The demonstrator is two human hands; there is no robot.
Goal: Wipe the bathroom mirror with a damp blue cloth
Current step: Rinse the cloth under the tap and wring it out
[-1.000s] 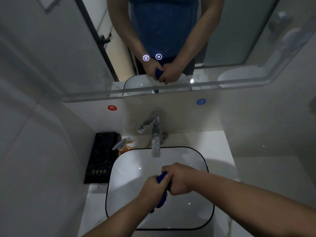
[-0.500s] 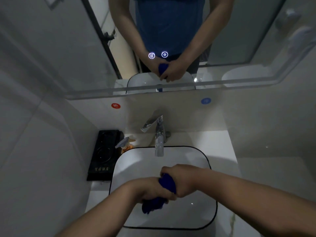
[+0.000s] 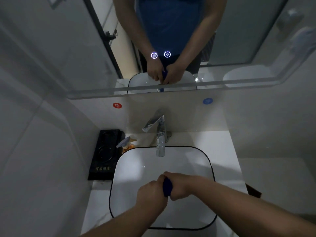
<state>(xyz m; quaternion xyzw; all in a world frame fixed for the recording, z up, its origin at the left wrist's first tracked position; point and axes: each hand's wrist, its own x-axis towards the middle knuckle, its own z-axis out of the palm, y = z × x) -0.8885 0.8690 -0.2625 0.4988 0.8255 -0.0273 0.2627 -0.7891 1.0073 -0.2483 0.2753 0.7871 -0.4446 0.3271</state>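
Observation:
A dark blue cloth (image 3: 167,186) is bunched tight between both my hands, over the middle of the white basin (image 3: 136,168). My left hand (image 3: 151,194) grips its near end and my right hand (image 3: 177,185) grips its far end, knuckles pressed together. Only a short strip of the cloth shows between the fists. The mirror (image 3: 239,40) fills the wall above the counter and reflects my arms, the cloth and the basin. Two lit touch icons (image 3: 160,55) glow low on the glass.
A chrome tap (image 3: 160,134) stands behind the basin, its spout over the bowl. A black tray (image 3: 104,154) and a small pump bottle (image 3: 127,144) sit on the counter to the left. Red (image 3: 117,105) and blue (image 3: 207,101) round stickers mark the wall below the mirror.
The loose tail of cloth that hung below my left hand half a second ago is now drawn up between the fists. Both hands have turned against each other over the basin.

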